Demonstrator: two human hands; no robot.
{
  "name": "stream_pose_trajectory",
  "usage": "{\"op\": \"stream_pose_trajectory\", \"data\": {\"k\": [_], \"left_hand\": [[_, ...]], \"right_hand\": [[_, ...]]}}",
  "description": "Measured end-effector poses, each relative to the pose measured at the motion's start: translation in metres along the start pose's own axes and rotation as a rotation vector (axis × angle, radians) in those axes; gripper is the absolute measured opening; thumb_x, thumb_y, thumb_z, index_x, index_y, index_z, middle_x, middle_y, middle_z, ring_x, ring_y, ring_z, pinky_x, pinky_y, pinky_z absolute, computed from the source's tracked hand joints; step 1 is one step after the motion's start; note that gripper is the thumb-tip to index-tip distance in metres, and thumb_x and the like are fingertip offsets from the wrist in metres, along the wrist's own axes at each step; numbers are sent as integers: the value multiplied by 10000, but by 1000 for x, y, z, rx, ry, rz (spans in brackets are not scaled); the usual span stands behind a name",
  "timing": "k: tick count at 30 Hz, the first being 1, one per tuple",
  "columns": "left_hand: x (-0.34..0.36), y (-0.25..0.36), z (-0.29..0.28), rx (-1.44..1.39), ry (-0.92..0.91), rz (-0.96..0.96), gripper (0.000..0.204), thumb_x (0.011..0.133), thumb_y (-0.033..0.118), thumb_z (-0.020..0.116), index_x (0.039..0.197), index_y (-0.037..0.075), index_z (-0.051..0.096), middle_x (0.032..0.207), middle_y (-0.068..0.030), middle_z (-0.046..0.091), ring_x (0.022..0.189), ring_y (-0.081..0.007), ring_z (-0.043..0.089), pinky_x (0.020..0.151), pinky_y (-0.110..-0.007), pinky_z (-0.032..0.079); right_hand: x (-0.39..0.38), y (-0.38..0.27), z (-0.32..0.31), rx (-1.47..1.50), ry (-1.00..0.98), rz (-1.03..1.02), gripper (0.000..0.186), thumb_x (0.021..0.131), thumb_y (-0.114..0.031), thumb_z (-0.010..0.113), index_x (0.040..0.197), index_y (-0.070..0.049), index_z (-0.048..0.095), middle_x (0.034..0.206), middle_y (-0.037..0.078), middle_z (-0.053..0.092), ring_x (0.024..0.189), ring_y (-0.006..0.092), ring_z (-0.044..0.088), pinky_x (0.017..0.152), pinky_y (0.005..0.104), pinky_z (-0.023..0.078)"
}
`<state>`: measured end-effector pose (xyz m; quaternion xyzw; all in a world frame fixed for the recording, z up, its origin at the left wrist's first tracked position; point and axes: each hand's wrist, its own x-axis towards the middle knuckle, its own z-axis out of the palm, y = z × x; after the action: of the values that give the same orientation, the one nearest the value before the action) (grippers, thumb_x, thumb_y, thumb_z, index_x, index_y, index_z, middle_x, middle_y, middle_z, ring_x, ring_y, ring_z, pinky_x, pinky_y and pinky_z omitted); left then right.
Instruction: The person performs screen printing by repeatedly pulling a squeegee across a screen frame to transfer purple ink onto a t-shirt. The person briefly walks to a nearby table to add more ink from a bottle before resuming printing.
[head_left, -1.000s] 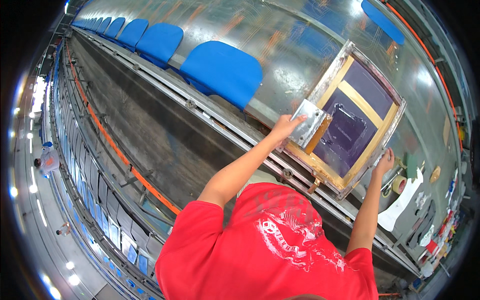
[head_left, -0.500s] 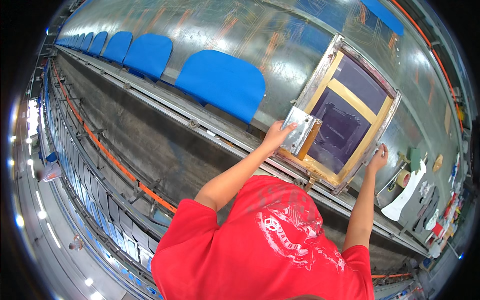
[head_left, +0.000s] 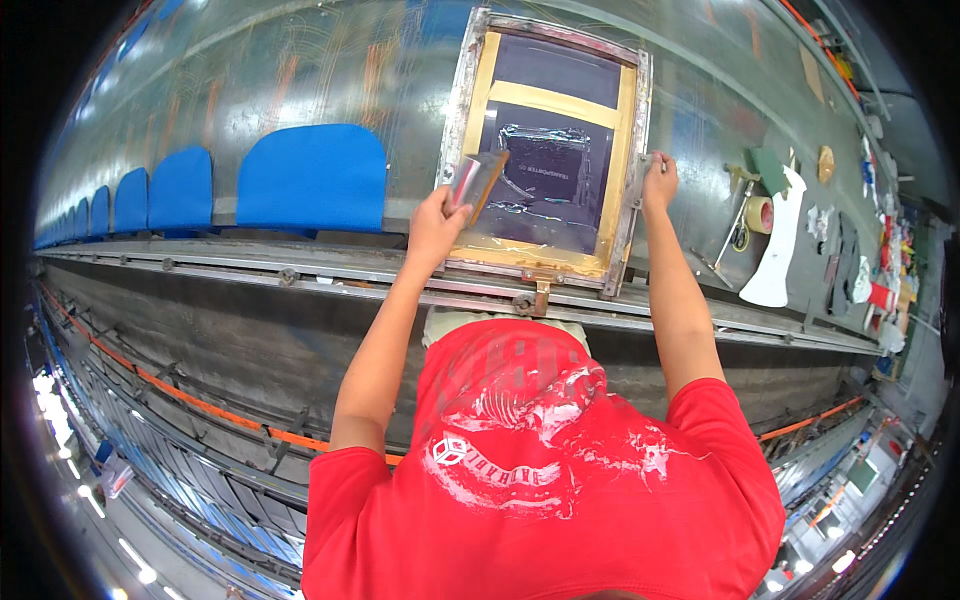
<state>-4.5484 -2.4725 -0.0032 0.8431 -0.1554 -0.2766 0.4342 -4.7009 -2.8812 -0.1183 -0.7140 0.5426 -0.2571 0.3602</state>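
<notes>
A screen printing frame (head_left: 461, 100) lies on the long metal table, its mesh (head_left: 520, 212) dark purple and bordered with tan tape. Wet, shiny smears of ink or paste streak the mesh around a dark square. Over the frame's left side, my left hand (head_left: 436, 230) is closed round a squeegee (head_left: 470, 180) with a metal holder and an amber blade, tilted above the mesh. My right hand (head_left: 659, 184) has its fingers curled at the frame's right edge, gripping it. A small metal bracket (head_left: 541, 290) sits at the frame's near side, by the table rail.
Blue rounded pieces (head_left: 312, 180) lie in a row along the table to the left. On the right are a white curved piece (head_left: 775, 255), a tape roll (head_left: 759, 214), a green piece (head_left: 768, 170) and several small items. A metal rail (head_left: 200, 262) runs along the near edge.
The view has turned and shifted, so the frame appears straighter and further left. My left hand has tipped the squeegee more upright. My right hand stays at the frame's right edge.
</notes>
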Motion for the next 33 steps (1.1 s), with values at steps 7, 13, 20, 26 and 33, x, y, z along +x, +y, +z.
{"op": "stream_pose_trajectory", "data": {"k": [7,13,20,26,33], "left_hand": [[-32,13,44,620,-24,259,438,764,168,695,1201,169,674,986,-124,709,912,-329,671,783,-434,534],[-48,27,107,644,-18,601,500,702,113,725,1197,157,664,1177,-32,675,1008,-248,639,807,-388,501],[-21,53,142,815,-345,793,472,727,90,703,1178,230,692,1262,32,655,1165,-198,587,883,-393,450],[-20,51,58,668,-372,468,409,733,20,625,1099,174,724,916,-89,720,854,-295,687,725,-385,539],[-40,-28,48,233,138,129,189,785,97,709,952,14,678,636,-16,509,615,-75,440,572,-273,391]], "right_hand": [[-10,-16,-1,35,-76,3,271,945,-324,588,1098,-122,682,1074,178,699,1045,370,641,899,420,479],[-4,-13,13,235,-118,71,198,928,-268,622,1056,-129,685,904,167,703,817,311,679,767,412,509],[3,-27,-11,440,-331,249,129,957,-167,623,1056,-88,645,702,11,596,544,90,541,492,265,452],[8,8,3,305,-190,102,167,944,-261,617,1046,-137,663,739,101,692,714,216,685,697,385,501],[-10,-18,-11,265,-185,60,178,951,-267,619,1060,-135,667,704,60,655,641,166,610,606,350,464]]}}
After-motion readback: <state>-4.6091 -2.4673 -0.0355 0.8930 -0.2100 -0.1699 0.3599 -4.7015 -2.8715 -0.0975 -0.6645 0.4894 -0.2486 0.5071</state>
